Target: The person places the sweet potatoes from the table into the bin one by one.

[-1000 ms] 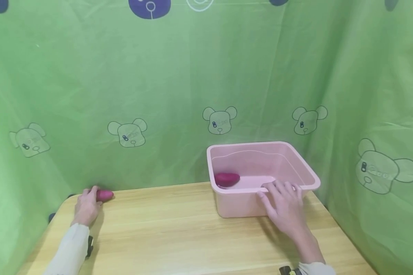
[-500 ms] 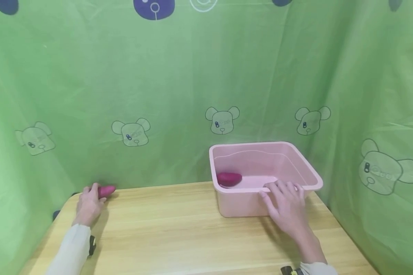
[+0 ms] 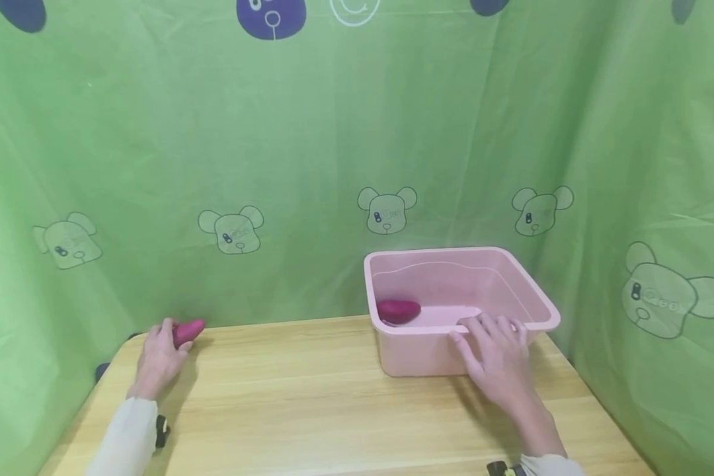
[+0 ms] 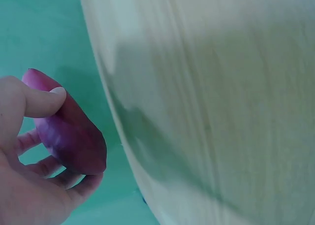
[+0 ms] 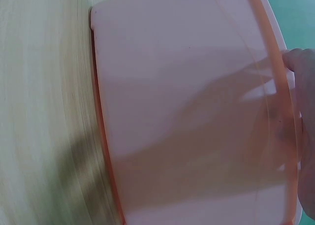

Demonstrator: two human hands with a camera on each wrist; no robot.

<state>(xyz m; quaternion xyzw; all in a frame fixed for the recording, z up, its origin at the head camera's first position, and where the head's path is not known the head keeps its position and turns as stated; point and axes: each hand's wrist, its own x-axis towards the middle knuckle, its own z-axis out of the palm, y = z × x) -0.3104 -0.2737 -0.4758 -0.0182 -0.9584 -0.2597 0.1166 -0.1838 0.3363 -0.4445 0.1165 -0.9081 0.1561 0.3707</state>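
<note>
At the table's far left corner, my left hand (image 3: 157, 357) pinches a purple-pink sweet potato (image 3: 188, 332) between thumb and fingers. The left wrist view shows the thumb across the top of this sweet potato (image 4: 74, 136) and the fingers curled beneath it. My right hand (image 3: 500, 360) grips the front rim of a pink plastic bin (image 3: 416, 354), fingers over the edge and thumb on the outside. Inside the bin, against its left wall, lies a second sweet potato (image 3: 398, 310). The right wrist view faces the bin's outer front wall (image 5: 172, 112), with the hand along the rim.
The wooden table (image 3: 309, 410) carries the bin at its back right. Green curtains (image 3: 309, 132) with bear-head prints hang close behind the table and on both sides.
My left hand has shifted slightly right, and the sweet potato in it has tilted, its free end now pointing up and right. The right hand keeps its place on the rim.
</note>
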